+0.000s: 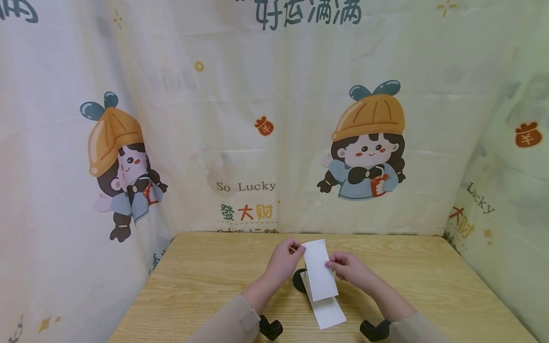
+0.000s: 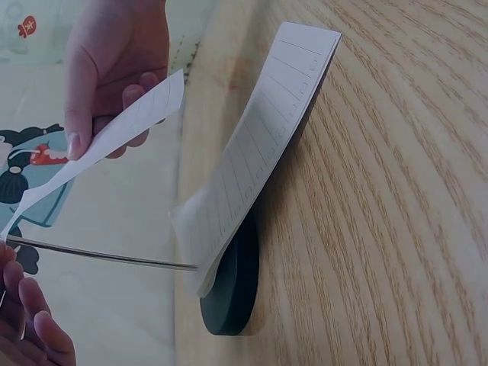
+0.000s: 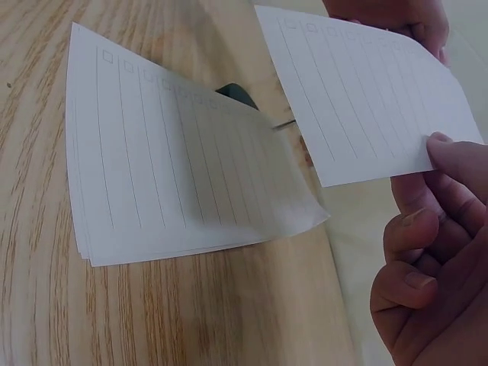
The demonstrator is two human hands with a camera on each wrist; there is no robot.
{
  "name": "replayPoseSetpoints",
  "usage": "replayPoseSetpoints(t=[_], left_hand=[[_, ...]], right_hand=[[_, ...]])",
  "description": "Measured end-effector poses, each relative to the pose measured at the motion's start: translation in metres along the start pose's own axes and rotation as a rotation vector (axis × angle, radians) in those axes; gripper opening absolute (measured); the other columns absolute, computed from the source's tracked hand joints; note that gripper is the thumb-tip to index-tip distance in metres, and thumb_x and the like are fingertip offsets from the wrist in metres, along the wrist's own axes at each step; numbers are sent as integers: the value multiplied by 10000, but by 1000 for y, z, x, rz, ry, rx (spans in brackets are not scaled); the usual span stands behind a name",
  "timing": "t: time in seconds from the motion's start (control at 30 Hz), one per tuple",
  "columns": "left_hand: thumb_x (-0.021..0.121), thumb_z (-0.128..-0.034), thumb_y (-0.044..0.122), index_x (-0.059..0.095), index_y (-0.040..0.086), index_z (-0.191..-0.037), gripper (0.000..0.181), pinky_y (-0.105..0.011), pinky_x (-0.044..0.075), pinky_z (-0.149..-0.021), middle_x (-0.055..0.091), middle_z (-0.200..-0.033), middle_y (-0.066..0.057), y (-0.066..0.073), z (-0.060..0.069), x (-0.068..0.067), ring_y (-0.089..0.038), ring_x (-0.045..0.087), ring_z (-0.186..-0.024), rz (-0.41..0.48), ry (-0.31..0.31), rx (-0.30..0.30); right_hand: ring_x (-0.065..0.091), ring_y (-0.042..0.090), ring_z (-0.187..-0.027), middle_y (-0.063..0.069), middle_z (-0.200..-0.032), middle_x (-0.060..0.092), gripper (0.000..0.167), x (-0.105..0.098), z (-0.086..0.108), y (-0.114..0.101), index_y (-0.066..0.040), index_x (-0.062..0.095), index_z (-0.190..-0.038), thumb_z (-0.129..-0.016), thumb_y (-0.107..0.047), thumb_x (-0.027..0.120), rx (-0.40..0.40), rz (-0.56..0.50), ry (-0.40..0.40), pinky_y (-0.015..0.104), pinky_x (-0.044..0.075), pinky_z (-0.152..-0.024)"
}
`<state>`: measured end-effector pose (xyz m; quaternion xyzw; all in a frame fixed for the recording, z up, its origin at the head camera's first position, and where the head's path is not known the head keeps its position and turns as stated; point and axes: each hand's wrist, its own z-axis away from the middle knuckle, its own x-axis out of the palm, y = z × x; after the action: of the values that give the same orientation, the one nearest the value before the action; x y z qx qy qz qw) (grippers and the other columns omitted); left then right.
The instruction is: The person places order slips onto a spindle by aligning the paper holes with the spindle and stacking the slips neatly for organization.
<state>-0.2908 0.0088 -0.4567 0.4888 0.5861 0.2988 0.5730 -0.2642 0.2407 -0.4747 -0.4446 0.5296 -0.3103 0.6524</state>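
A lined paper sheet point(image 1: 321, 274) is held up above the table by both hands. My left hand point(image 1: 285, 259) pinches its far left corner, near the top of a thin metal spike point(image 2: 107, 259). With thumb and fingers, my right hand point(image 1: 349, 270) grips the sheet's right edge. Below it, a small stack of lined sheets with checkboxes point(image 3: 168, 175) is threaded on the spike, tilted over its round black base point(image 2: 236, 293). Whether the spike's tip passes through the raised sheet is hidden by the left fingers.
The wood-grain table point(image 1: 206, 281) extends around the spike holder. Behind it and along the sides hangs a printed curtain point(image 1: 240, 95). Black wrist-worn pieces show by each forearm, one black piece point(image 1: 271, 327) at the left sleeve.
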Motion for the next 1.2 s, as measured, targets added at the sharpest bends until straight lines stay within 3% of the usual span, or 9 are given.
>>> replayPoseSetpoints(t=[0.23, 0.6, 1.2], left_hand=[[662, -959, 307, 651, 162, -911, 153, -298, 461, -629, 596, -826, 34, -1, 0, 1, -131, 537, -752, -20, -6, 9], [675, -941, 252, 653, 139, -886, 128, -288, 448, -618, 594, -797, 41, -14, 1, 3, -109, 521, -709, -65, -14, 32], [664, -937, 237, 660, 169, -854, 108, -290, 442, -620, 591, -795, 61, -24, 4, 5, -96, 522, -695, -141, -65, 9]], right_hand=[[419, 147, -580, 0, -649, 458, 252, 0, 0, 2, -65, 623, -946, -975, -315, 636, -12, 7, -19, 234, 340, -516], [382, 130, -550, -23, -629, 436, 241, -4, 3, 5, -61, 638, -958, -979, -301, 631, 6, 19, -71, 220, 323, -509], [378, 121, -530, 1, -649, 484, 212, -4, 7, 11, -49, 660, -928, -968, -256, 646, 34, 23, -158, 217, 317, -496]])
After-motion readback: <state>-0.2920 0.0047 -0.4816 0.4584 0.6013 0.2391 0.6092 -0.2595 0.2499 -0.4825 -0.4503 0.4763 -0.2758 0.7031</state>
